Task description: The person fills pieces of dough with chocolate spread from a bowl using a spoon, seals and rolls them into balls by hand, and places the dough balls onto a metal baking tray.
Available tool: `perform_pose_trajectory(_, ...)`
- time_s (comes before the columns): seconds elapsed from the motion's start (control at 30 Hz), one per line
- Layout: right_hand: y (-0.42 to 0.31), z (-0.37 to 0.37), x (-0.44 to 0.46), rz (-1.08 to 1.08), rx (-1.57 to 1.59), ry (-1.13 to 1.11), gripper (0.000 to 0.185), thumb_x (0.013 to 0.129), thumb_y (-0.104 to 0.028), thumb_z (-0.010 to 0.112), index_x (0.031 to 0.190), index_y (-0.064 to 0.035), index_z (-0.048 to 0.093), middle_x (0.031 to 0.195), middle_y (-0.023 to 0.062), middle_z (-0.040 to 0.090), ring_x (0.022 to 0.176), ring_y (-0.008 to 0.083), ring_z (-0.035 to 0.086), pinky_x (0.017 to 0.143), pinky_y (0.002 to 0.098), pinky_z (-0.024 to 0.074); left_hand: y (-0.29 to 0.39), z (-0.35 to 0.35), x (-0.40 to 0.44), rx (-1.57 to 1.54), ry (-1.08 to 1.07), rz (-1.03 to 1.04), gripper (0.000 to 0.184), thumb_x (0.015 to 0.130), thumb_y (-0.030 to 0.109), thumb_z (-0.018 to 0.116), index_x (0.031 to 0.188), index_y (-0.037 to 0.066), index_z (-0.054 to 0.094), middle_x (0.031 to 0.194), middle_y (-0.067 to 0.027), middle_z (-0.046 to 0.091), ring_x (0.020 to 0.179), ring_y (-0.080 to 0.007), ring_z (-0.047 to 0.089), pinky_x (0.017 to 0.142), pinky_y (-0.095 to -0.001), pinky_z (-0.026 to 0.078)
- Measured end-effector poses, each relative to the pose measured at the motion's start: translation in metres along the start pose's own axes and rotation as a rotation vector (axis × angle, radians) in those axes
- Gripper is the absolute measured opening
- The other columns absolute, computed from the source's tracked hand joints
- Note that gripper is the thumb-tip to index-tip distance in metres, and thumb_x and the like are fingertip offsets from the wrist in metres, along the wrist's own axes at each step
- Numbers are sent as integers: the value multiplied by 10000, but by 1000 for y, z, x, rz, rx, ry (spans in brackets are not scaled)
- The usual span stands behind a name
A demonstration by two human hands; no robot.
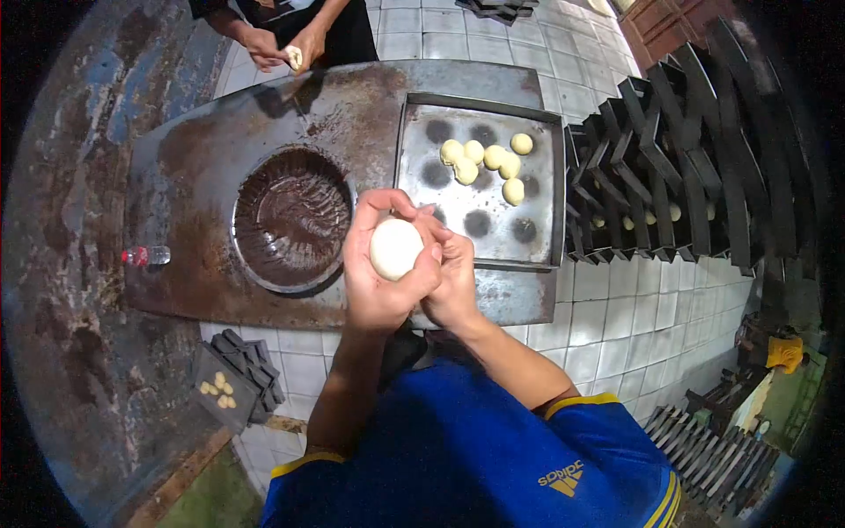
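A smooth, pale dough ball (396, 250) sits cupped in my left hand (370, 295), whose fingers curl over its top and whose thumb lies along its lower right. My right hand (453, 282) is closed against the left one at the ball's right side; its fingertips are partly hidden. Just left of my hands is a round metal bowl (239, 251) with dark brown paste (295, 216) smeared inside. To the right, a square metal tray (537, 211) with dark round marks bears several pale dough balls (509, 165), mostly clustered near its middle.
Across the metal table (194, 194), a co-worker's hands (286, 48) hold a small dough piece (294, 58). A red-capped bottle (148, 255) lies at the left. Stacked dark trays (669, 158) rise on the right. Below left, another tray (211, 387) holds several dough pieces.
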State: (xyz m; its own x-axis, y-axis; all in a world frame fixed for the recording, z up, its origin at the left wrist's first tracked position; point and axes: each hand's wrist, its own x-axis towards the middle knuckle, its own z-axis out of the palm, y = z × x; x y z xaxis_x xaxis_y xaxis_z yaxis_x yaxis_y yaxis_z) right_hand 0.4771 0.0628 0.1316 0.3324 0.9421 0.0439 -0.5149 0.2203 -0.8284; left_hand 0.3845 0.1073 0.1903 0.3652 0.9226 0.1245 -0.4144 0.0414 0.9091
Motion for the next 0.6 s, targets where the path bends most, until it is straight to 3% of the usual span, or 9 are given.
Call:
perform_pose_trajectory(0.03,-11,-9,9,-3,-6,-212,278,1008,-45,693,1262,67,687,1127,92,743,824,141,727,695,282,585,4,-2,4,33,-2,67,466,866,-34,710,1242,50,448,928,-46,691,1009,-166,709,1118,-436,471)
perform_pose_trajectory(0.13,-51,-11,11,218,68,-453,384,980,-76,734,1325,79,665,1138,98,754,994,150,719,904,330,576,10,1,8,83,2,173,525,852,-23,701,1254,66,376,886,-62,694,969,-216,738,1173,-522,421)
perform_pose_trajectory(0.2,-40,-14,3,93,-10,-274,350,967,-67,712,1282,83,689,1138,115,753,1081,164,697,975,336,546,6,11,6,95,-171,235,543,843,24,736,1244,56,372,864,-62,691,963,-229,745,1182,-535,409)
perform_pose_trajectory(0.27,-24,-15,-4,-59,49,-124,286,954,-64,693,1203,72,735,1092,112,763,1117,171,689,1004,335,533,-16,4,3,176,-172,240,594,848,92,779,1257,39,350,841,-45,691,933,-215,740,1159,-535,444)
perform_pose_trajectory(0.33,-31,-27,11,-41,-273,-232,207,940,-72,715,1112,33,760,984,104,768,1010,170,718,911,330,559,-33,-28,0,301,-130,193,556,860,121,805,1234,10,409,960,-70,637,874,-161,701,953,-398,538)
perform_pose_trajectory(0.4,-54,-55,42,329,-631,-741,185,932,-66,729,1099,0,772,956,120,769,966,175,735,849,325,571,-40,-41,2,381,-3,112,533,839,87,832,1214,10,461,973,-64,628,837,-121,674,803,-325,551)
perform_pose_trajectory(0.43,-63,-61,51,367,-742,-764,176,928,-63,736,1092,-17,778,941,128,770,944,178,744,817,323,578,-41,-47,4,417,57,68,522,829,70,846,1203,10,487,980,-61,624,819,-100,661,728,-288,557)
perform_pose_trajectory(0.5,-62,-63,58,328,-772,-464,355,884,-133,853,1210,-29,759,1049,86,754,968,176,723,875,317,602,-72,-70,14,762,13,26,546,828,40,835,1239,44,476,919,-76,680,817,-139,690,717,-307,555)
perform_pose_trajectory(0.6,-39,-58,80,252,-808,-442,460,845,-149,890,1265,-43,735,1186,82,721,1045,178,707,891,320,609,-116,-65,28,592,-77,-277,517,869,59,784,1272,64,460,992,-222,727,1009,-354,769,772,-415,573)
